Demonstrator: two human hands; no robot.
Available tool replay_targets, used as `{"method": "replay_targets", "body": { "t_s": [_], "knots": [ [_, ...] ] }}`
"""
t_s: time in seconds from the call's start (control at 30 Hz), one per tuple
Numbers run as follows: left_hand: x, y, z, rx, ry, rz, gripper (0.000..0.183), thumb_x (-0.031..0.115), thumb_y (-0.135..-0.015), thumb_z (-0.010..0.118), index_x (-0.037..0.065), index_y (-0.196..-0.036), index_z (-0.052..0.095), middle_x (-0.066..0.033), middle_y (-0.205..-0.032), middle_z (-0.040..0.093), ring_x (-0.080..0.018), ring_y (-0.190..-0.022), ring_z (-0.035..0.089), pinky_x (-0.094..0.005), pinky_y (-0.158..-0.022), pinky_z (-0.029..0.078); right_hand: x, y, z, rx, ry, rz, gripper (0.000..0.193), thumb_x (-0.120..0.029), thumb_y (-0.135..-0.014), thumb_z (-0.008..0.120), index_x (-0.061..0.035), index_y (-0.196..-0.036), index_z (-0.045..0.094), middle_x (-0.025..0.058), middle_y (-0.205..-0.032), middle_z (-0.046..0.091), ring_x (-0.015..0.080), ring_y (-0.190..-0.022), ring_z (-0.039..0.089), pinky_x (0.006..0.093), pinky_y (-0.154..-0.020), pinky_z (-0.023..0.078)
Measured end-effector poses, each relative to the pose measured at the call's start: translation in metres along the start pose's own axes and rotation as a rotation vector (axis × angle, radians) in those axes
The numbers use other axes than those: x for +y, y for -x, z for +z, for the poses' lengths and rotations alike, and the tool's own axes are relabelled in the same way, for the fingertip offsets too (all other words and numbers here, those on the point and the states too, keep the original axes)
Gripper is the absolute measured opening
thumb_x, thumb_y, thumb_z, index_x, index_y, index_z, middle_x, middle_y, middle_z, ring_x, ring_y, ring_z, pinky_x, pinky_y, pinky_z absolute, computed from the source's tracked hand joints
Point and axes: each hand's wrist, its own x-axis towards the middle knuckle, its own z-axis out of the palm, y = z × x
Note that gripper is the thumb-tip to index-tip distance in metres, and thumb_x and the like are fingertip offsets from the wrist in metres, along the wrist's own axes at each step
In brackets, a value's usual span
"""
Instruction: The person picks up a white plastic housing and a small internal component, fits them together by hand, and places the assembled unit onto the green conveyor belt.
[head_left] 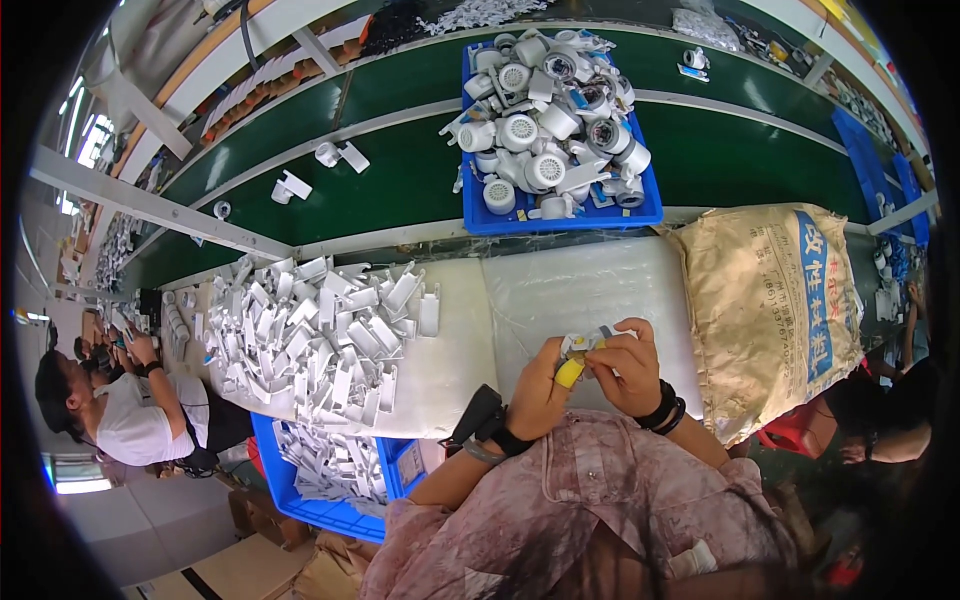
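In front of my chest, both hands meet over a small white and grey plastic part (590,341). My left hand (538,392) is closed round its left side. A yellow piece (569,373) shows at the left thumb; whether it is a wrap on the thumb or belongs to the part, I cannot tell. My right hand (629,372) pinches the part from the right with bent fingers, which hide much of it. To the left of my hands lies a heap of white plastic brackets (335,335) on the pale covered worktable (455,345).
Beyond the table, a blue tray (563,221) piled with white round-headed assemblies sits by the green conveyor (400,160). At the right stands a brown sack (745,320). Low on the left is a blue bin (285,480) of white parts. A person (150,415) works at far left.
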Motion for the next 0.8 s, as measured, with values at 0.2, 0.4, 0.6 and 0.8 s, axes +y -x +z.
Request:
{"method": "replay_targets", "body": {
  "t_s": [0.2, 0.4, 0.6, 0.8],
  "knots": [
    [0.0, -0.001, 0.002, 0.049, -0.068, 0.006, 0.019, 0.006, -0.089, 0.047, 0.002, -0.108, 0.05, -0.0121, -0.073, 0.057, -0.0241, -0.061, 0.057, -0.0324, -0.058, 0.044, 0.001, -0.002, 0.001, -0.013, -0.002, -0.012, 0.022, 0.002, -0.066, 0.071, -0.0077, -0.084, 0.063, 0.0044, -0.075, 0.056, 0.0209, -0.071, 0.054, 0.0405, -0.083, 0.042],
    [0.002, -0.006, -0.002, 0.083, -0.201, 0.075, 0.015, 0.008, -0.091, 0.046, 0.004, -0.104, 0.052, -0.0116, -0.072, 0.058, -0.0234, -0.061, 0.057, -0.0322, -0.057, 0.045, 0.001, 0.003, 0.008, -0.008, -0.009, 0.007, 0.021, 0.001, -0.068, 0.07, -0.0087, -0.084, 0.063, 0.0045, -0.074, 0.056, 0.0203, -0.07, 0.055, 0.041, -0.086, 0.042],
    [-0.034, -0.02, -0.042, 0.061, 0.218, -0.175, 0.021, 0.021, -0.098, 0.039, 0.005, -0.105, 0.051, -0.0079, -0.077, 0.062, -0.0139, -0.055, 0.057, -0.0266, -0.047, 0.046, 0.023, -0.006, 0.013, -0.146, 0.007, 0.075, 0.015, -0.004, -0.076, 0.067, -0.0076, -0.091, 0.063, 0.0051, -0.082, 0.062, 0.0219, -0.077, 0.058, 0.041, -0.087, 0.042],
    [-0.045, -0.069, -0.133, 0.411, 0.33, -0.011, 0.032, 0.029, -0.098, 0.036, 0.002, -0.113, 0.047, -0.0124, -0.084, 0.062, -0.017, -0.054, 0.059, -0.0292, -0.046, 0.053, 0.096, -0.01, 0.018, -0.212, -0.023, 0.307, 0.021, -0.008, -0.082, 0.062, -0.004, -0.103, 0.06, 0.0115, -0.091, 0.062, 0.0277, -0.08, 0.061, 0.0346, -0.077, 0.047]
  ]
}}
